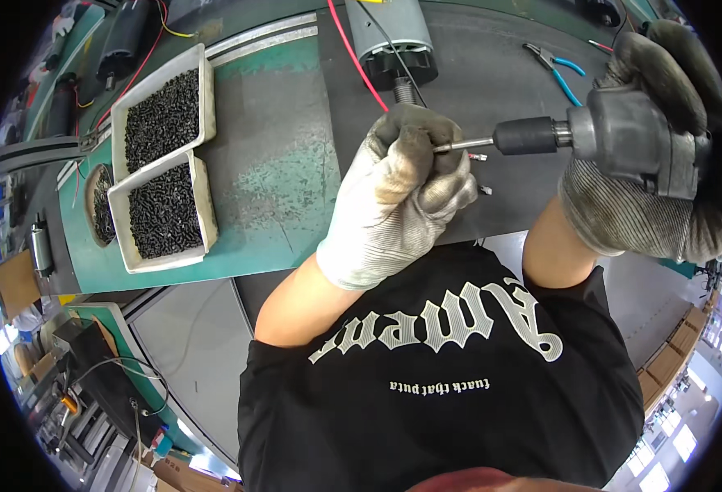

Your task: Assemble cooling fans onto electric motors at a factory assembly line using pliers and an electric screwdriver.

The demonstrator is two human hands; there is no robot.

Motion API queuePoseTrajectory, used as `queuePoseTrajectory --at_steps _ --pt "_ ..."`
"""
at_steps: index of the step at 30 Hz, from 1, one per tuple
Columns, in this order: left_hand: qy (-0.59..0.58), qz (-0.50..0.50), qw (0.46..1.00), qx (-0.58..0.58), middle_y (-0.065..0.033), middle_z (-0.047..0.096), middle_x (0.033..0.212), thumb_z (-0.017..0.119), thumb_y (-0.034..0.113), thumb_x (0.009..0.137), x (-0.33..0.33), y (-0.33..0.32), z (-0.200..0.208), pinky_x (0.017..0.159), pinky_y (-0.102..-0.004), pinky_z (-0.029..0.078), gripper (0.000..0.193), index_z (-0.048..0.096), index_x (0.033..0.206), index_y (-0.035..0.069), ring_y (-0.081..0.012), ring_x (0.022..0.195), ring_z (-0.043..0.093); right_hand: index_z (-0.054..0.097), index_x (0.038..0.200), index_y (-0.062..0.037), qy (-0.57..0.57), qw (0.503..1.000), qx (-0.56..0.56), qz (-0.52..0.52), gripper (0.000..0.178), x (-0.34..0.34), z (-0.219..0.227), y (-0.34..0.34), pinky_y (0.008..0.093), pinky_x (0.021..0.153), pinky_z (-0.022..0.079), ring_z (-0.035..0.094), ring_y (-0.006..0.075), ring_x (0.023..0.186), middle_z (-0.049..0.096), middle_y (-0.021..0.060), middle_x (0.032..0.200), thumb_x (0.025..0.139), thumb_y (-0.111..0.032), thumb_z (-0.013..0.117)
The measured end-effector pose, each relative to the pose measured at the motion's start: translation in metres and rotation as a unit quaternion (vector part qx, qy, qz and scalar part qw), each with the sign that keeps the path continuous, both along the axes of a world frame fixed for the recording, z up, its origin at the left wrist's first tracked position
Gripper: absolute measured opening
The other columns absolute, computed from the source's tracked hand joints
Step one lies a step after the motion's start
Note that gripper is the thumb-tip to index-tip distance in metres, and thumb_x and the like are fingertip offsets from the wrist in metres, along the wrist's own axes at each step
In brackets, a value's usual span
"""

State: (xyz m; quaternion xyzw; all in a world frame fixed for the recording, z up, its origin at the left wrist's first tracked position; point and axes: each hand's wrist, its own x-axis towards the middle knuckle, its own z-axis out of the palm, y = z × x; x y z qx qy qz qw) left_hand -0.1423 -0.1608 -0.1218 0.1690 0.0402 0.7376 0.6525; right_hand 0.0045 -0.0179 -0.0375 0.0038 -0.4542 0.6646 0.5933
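Observation:
My right hand (648, 197), in a dirty grey glove, is wrapped round a dark power screwdriver (627, 135). Its long metal bit (471, 143) points left out of a black chuck sleeve. At the bit's tip my left hand (402, 180), gloved in white with blackened fingers, is closed in a pinch. Whatever lies between those fingertips is hidden by the glove. Just beyond the left hand is a grey cylindrical motor (389, 29) with a black end and a threaded shaft (406, 90). A red wire (353, 53) and a black wire run beside it.
Two white bins (205, 94) of small black screws stand on the left of the green bench (279, 230), with a round dish (98, 205) beside them. Blue-handled pliers (558, 70) lie at the back right on the dark mat. Further motors (123, 49) with wires sit at the far left.

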Motion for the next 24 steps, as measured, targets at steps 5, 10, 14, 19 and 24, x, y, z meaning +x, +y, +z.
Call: queuePoseTrajectory --at_steps 5,10,14,19,24 --pt "0.022 0.029 0.999 -0.031 0.0013 0.05 0.079 0.06 0.041 0.094 0.004 -0.009 -0.011 0.058 -0.0222 0.033 0.032 0.06 0.103 0.011 -0.0057 0.057 0.038 0.043 0.13 0.0053 -0.014 1.0 -0.001 -0.008 0.052 -0.005 -0.014 -0.024 0.0384 0.071 0.053 0.061 0.0267 0.087 0.055 0.0184 0.12 0.082 -0.007 0.058" --pt "0.178 0.103 0.968 -0.143 -0.0009 0.051 0.077 0.061 0.034 0.096 0.009 -0.026 -0.026 0.054 -0.0227 0.032 0.03 0.057 0.096 0.005 -0.0066 0.051 0.037 0.045 0.128 0.0047 -0.04 0.999 -0.007 -0.009 0.05 -0.022 -0.035 -0.038 0.0376 0.07 0.052 0.061 0.0262 0.086 0.056 0.018 0.116 0.082 -0.007 0.059" --pt "0.241 0.077 0.945 -0.208 -0.0027 0.051 0.074 0.057 0.034 0.099 0.01 -0.031 -0.023 0.05 -0.0234 0.032 0.032 0.055 0.09 0.003 -0.0075 0.05 0.036 0.046 0.127 0.0043 -0.043 0.999 -0.011 -0.014 0.048 -0.026 -0.037 -0.03 0.0369 0.069 0.052 0.061 0.0257 0.085 0.057 0.0177 0.114 0.082 -0.008 0.059" --pt "-0.008 -0.128 0.962 -0.241 -0.0039 0.055 0.078 0.051 0.044 0.1 0.004 -0.019 -0.021 0.053 -0.0266 0.038 0.035 0.055 0.097 0.009 -0.012 0.055 0.044 0.048 0.125 0.0038 -0.031 0.999 0.0 -0.039 0.046 -0.035 -0.053 -0.026 0.0361 0.068 0.052 0.062 0.0252 0.084 0.058 0.0172 0.11 0.082 -0.008 0.06" --pt "-0.053 -0.01 0.914 -0.401 -0.0024 0.059 0.082 0.053 0.038 0.099 -0.014 0.006 -0.032 0.065 -0.0338 0.044 0.023 0.056 0.106 0.016 -0.0187 0.068 0.054 0.049 0.124 0.0032 -0.027 0.996 0.021 -0.078 0.044 -0.016 -0.057 0.016 0.0353 0.067 0.052 0.062 0.0246 0.084 0.058 0.0168 0.107 0.082 -0.008 0.06"
